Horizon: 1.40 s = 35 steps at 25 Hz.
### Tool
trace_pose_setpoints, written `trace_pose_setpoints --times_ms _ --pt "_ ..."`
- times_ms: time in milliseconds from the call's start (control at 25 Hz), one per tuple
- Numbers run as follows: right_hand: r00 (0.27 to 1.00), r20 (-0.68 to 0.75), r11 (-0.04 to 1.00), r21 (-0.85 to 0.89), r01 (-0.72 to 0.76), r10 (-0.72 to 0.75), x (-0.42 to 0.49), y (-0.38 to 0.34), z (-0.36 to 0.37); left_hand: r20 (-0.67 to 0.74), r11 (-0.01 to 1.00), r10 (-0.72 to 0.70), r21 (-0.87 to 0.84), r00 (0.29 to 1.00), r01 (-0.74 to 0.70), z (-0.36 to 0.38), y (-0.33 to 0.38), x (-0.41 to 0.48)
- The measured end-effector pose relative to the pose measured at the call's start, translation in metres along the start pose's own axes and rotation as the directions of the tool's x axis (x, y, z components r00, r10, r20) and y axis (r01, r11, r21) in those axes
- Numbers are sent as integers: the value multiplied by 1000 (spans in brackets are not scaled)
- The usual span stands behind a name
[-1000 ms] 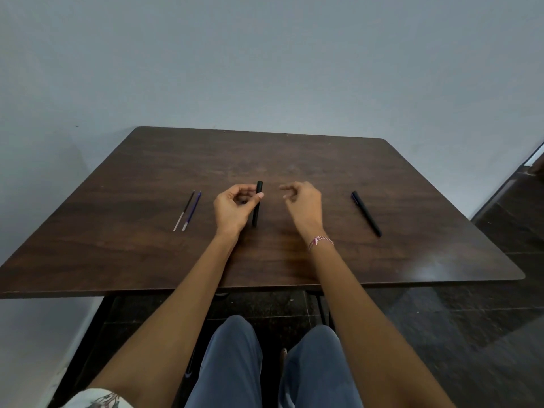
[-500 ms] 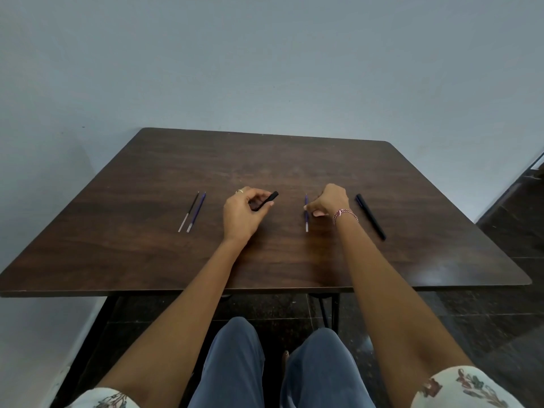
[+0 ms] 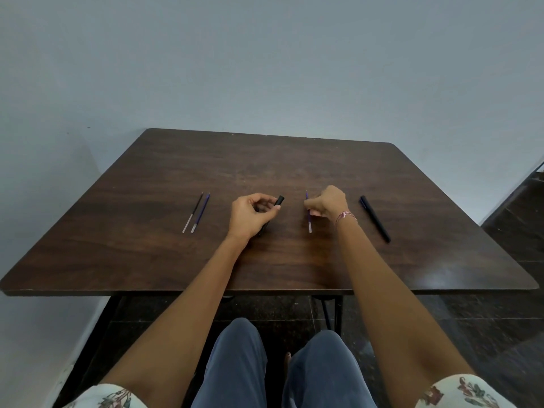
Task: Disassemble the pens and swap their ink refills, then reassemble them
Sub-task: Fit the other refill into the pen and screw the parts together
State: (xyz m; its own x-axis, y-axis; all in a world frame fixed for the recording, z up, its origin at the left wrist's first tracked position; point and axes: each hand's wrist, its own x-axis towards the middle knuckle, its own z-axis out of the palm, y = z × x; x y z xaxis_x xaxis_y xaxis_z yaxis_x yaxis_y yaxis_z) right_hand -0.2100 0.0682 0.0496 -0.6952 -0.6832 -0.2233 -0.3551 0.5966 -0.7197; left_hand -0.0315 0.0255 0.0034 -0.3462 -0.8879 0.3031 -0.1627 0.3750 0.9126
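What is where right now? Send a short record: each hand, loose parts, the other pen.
left hand: grips black pen barrel
right hand: pinches blue refill
loose parts: black refill and second blue refill, side by side on table, left of the left hand
other pen: black, looks whole, lies on table right of the right hand, no hand on it

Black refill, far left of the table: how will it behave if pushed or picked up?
The black refill is a thin rod lying flat on the smooth table, so a sideways nudge would probably roll it into the blue refill beside it. Being so slim, it is likely light and slightly flexible.
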Motion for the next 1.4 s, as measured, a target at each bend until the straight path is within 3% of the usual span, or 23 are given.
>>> trace_pose_setpoints --times_ms 160,360,640,1040,1240,1400 --pt "998 18 877 478 48 -64 -9 -11 -1 -76 998 58 1 995 -58 -1 2 -2" --pt "981 -106 694 694 190 -162 -25 -33 -9 -143 994 102 47 985 -96 0 5 -4" --pt "939 -295 612 715 338 -175 -33 -41 -8 -148 995 100 27 984 -97 0 3 -4" --pt "882 -375 678 571 462 -285 -44 -40 3 -154 991 132 7 979 -132 0 3 -5" --pt "882 -327 712 523 468 -339 -49 -38 8 -161 991 130 5 978 -131 -2 4 -5" --pt "854 -252 767 376 520 -455 -56 -33 22 -204 995 80 -45 976 -91 -4 5 -4"
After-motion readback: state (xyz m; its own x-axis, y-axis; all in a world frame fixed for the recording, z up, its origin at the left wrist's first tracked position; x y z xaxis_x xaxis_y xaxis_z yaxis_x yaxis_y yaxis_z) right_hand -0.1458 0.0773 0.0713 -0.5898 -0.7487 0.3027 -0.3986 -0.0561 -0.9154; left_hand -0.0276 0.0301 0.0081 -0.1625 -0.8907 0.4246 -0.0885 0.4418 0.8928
